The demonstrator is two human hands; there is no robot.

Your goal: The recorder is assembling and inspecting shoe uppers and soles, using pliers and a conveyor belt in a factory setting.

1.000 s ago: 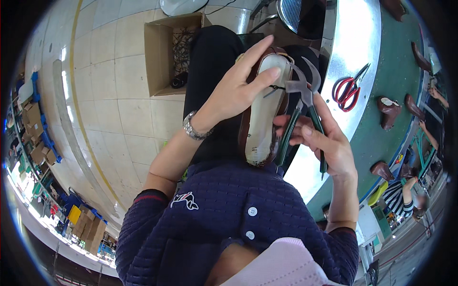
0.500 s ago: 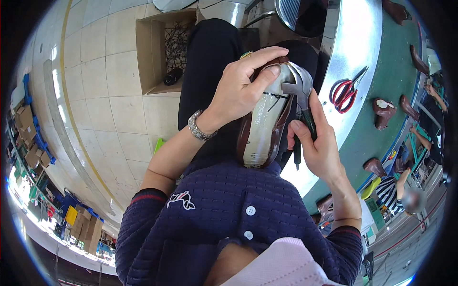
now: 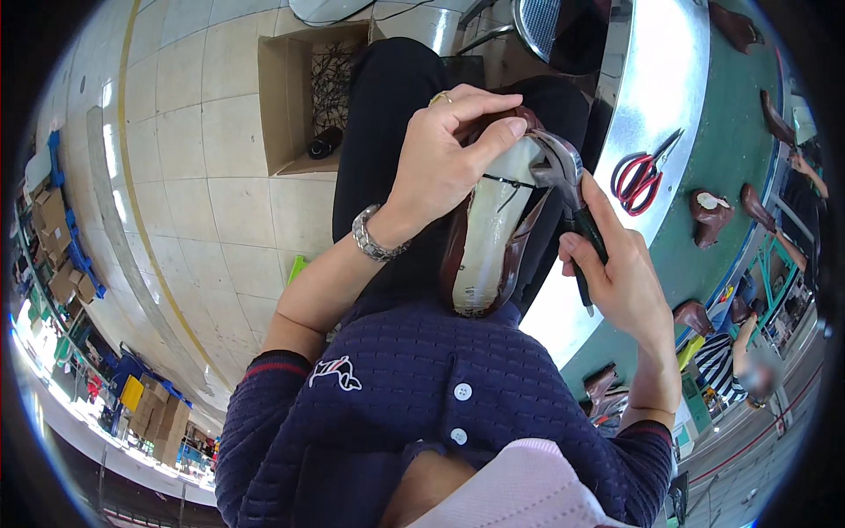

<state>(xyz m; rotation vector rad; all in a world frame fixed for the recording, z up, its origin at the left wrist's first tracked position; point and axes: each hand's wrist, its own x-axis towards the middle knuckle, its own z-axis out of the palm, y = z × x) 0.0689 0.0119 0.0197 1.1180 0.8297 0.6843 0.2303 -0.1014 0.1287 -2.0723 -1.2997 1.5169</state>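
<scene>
A brown leather shoe upper on a last [image 3: 482, 238] lies sole side up across my lap, its pale bottom showing. A thin black tie [image 3: 509, 182] crosses that bottom. My left hand [image 3: 444, 163] is closed round the far end, thumb pressed on the pale bottom and fingers over the leather edge. Lasting pincers [image 3: 563, 163] with dark handles are gripped in my right hand [image 3: 620, 264]. Their jaws meet the leather edge at the far right of the shoe, close to my left thumb. Whether leather is pinched in the jaws cannot be made out.
Red-handled scissors [image 3: 640, 180] lie on the shiny metal ledge [image 3: 660, 70] to my right. Beyond it, several brown shoe pieces sit on a green conveyor belt [image 3: 682, 220]. A cardboard box [image 3: 286, 106] of dark scraps stands on the floor, left of my knees. People work at the far right.
My right hand has swung the pincers' handles outward to the right and slightly down, with the jaws staying by the shoe's edge. My left hand keeps its hold.
</scene>
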